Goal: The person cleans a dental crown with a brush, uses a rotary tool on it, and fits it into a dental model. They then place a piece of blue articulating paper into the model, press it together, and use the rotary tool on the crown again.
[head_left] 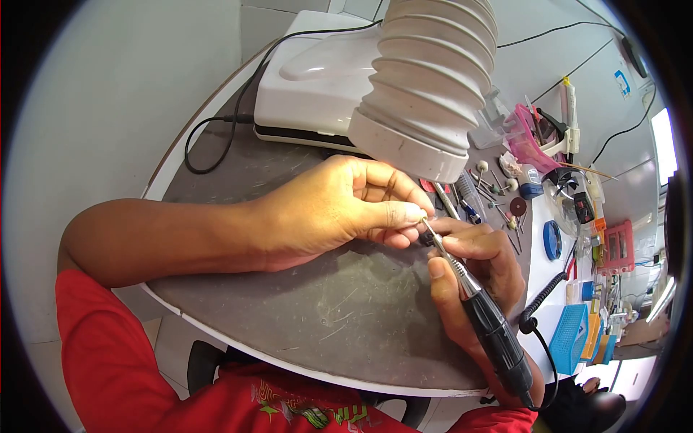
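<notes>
My right hand (pixel 491 270) grips a black and silver rotary handpiece (pixel 498 339) like a pen, its slim bit pointing up and left. My left hand (pixel 354 198) is closed in a pinch, thumb against forefinger, around a tiny yellowish piece (pixel 423 215) mostly covered by the fingertips. The tip of the bit meets the left fingertips right at this piece. Both hands are held close together over the grey work mat (pixel 346 317), under the mouth of a white ribbed suction hose (pixel 411 144).
A white machine (pixel 317 79) stands behind my left hand. Several burs and polishing bits (pixel 498 195) lie right of the hose, near a pink basket (pixel 530 137). The handpiece's coiled cord (pixel 541 299) runs along the right side by a blue basket (pixel 570 338). Another person (pixel 585 408) is at lower right.
</notes>
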A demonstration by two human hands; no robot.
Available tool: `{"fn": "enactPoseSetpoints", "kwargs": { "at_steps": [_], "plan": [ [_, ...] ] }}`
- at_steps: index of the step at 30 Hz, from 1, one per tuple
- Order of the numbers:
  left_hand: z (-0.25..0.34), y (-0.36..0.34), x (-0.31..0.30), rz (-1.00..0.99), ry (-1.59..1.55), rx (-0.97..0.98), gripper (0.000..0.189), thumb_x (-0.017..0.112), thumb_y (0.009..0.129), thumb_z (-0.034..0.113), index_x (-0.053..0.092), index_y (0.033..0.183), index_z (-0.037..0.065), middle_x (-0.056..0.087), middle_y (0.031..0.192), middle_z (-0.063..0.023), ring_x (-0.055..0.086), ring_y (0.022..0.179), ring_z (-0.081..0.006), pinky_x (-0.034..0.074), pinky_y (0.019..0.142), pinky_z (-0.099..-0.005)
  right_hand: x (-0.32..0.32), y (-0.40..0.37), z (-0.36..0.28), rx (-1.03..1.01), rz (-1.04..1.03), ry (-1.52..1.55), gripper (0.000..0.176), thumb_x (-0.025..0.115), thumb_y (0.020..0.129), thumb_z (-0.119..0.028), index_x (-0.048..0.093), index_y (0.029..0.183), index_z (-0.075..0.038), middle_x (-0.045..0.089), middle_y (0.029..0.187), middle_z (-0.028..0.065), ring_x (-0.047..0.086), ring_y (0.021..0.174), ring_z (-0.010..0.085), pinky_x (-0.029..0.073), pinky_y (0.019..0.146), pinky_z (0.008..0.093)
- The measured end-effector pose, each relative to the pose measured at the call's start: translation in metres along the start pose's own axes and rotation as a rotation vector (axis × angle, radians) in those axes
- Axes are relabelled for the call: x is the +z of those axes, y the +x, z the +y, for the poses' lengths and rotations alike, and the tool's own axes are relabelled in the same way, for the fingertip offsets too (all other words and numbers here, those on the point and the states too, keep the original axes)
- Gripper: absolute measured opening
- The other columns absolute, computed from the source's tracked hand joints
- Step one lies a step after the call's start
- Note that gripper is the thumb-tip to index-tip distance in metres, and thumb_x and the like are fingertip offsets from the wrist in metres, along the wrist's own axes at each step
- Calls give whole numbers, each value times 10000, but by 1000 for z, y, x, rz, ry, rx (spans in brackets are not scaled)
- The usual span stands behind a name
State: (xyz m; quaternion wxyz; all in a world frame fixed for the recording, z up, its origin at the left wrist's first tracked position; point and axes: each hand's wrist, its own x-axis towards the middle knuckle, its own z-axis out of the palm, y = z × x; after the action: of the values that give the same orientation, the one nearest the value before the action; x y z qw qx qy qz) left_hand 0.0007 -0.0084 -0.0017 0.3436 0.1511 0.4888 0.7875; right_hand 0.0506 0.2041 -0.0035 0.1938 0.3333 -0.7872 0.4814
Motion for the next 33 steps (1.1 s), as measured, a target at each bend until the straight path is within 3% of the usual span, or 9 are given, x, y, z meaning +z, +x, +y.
{"fn": "enactPoseSetpoints", "kwargs": {
  "at_steps": [4, 20, 23, 25, 33],
  "plan": [
    [3, -1, 0, 1, -1, -11, 280, 642, 935, 177, 599, 1108, -39, 648, 997, -78, 629, 858, -97, 528, 797, -210, -1, -4, -8, 109, 79, 72, 241, 684, 781, 15, 534, 968, 33, 648, 848, 193, 690, 869, 273, 523, 788, 329],
    [4, -1, -2, -36, 63, -25, 308, 636, 942, 227, 628, 1095, -39, 642, 974, -53, 605, 834, -69, 509, 784, -190, 0, 2, -7, 60, -21, -29, 236, 681, 775, 18, 535, 960, 33, 660, 845, 203, 691, 854, 260, 524, 782, 328],
    [2, 0, -2, -21, 66, -16, 300, 624, 949, 232, 632, 1096, -30, 644, 974, -45, 603, 837, -63, 506, 782, -184, 3, -1, -7, 117, 139, 104, 240, 684, 767, 14, 534, 954, 28, 659, 831, 196, 695, 854, 268, 527, 767, 323],
    [1, 0, -2, -7, 65, -12, 296, 618, 952, 235, 634, 1093, -25, 646, 974, -41, 603, 841, -59, 505, 780, -181, -1, -2, -3, 47, 66, 36, 250, 689, 763, 6, 528, 953, 27, 652, 820, 187, 698, 858, 285, 530, 765, 330],
    [3, -1, 0, 8, 53, -20, 278, 632, 943, 218, 618, 1090, -17, 651, 986, -54, 620, 904, -71, 518, 795, -181, 7, -2, 6, -68, 122, -2, 216, 713, 715, 1, 566, 869, 39, 635, 758, 159, 711, 813, 326, 546, 698, 338]
  ]
}}
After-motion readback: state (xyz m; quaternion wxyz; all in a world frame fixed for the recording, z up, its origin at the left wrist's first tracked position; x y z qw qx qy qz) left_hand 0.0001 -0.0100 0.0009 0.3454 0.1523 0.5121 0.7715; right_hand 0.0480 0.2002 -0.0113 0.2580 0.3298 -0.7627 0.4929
